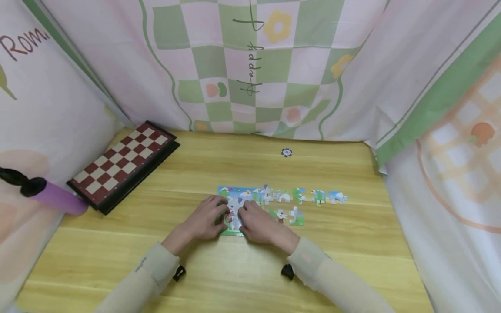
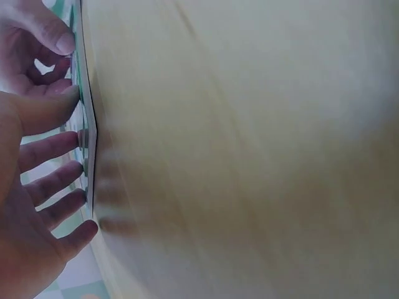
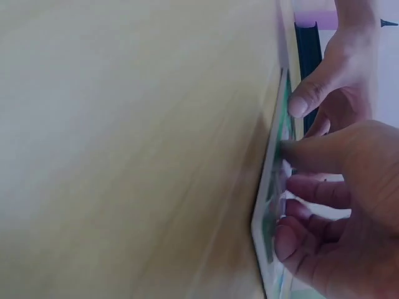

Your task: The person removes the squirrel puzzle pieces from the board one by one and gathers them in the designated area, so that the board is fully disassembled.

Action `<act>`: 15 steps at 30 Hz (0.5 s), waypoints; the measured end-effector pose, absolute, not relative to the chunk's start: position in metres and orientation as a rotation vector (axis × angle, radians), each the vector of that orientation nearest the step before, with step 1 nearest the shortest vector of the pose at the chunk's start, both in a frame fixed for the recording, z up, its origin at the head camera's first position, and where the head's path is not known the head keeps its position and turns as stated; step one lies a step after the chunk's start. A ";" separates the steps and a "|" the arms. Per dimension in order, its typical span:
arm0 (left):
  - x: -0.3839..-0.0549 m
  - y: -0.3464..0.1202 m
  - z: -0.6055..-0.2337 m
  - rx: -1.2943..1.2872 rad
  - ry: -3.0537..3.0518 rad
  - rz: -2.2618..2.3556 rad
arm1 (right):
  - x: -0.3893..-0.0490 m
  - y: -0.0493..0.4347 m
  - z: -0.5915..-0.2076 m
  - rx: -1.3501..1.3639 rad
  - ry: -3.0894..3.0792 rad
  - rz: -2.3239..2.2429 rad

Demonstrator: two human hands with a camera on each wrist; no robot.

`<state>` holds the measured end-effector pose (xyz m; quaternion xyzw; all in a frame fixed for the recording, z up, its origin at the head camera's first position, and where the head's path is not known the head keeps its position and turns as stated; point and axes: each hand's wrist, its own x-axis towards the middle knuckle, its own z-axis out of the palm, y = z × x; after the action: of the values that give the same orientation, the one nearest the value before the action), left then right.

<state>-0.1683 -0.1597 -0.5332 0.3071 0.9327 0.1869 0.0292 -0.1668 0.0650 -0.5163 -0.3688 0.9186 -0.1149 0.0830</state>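
Note:
A partly filled jigsaw puzzle board [image 1: 235,233] with a blue and green cartoon picture lies on the wooden table between both hands. My left hand [image 1: 207,217] touches its left part; in the left wrist view the thumb and spread, slightly bent fingers rest on the surface. On the board's right part, my right hand [image 1: 257,221] sets its thumb and bent fingers on the pieces. Whether a piece is pinched there I cannot tell, as the hand covers that area. Loose jigsaw pieces [image 1: 298,195] lie just right of the board, including a green-cornered piece [image 1: 297,216].
At the back left stands a chessboard case [image 1: 121,163] with red and cream squares, a purple cylinder [image 1: 62,198] with a black top beside it. A small round black-and-white chip [image 1: 286,152] lies toward the table's far edge. Printed curtains [image 1: 258,113] border the table.

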 end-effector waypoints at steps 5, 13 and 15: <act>-0.168 -0.158 -0.533 0.950 2.887 0.576 | -0.170 0.060 -0.513 -0.996 2.675 -0.382; -0.165 -0.156 -0.532 0.950 2.919 0.529 | -0.183 0.054 -0.512 -0.909 2.584 -0.363; -0.165 -0.156 -0.531 0.962 2.923 0.521 | -0.185 0.054 -0.512 -0.902 2.564 -0.377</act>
<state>-0.1645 -0.1559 -0.5311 0.3082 0.9365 0.1669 0.0102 -0.1847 0.0539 -0.5115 -0.3223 0.9160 -0.1348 0.1972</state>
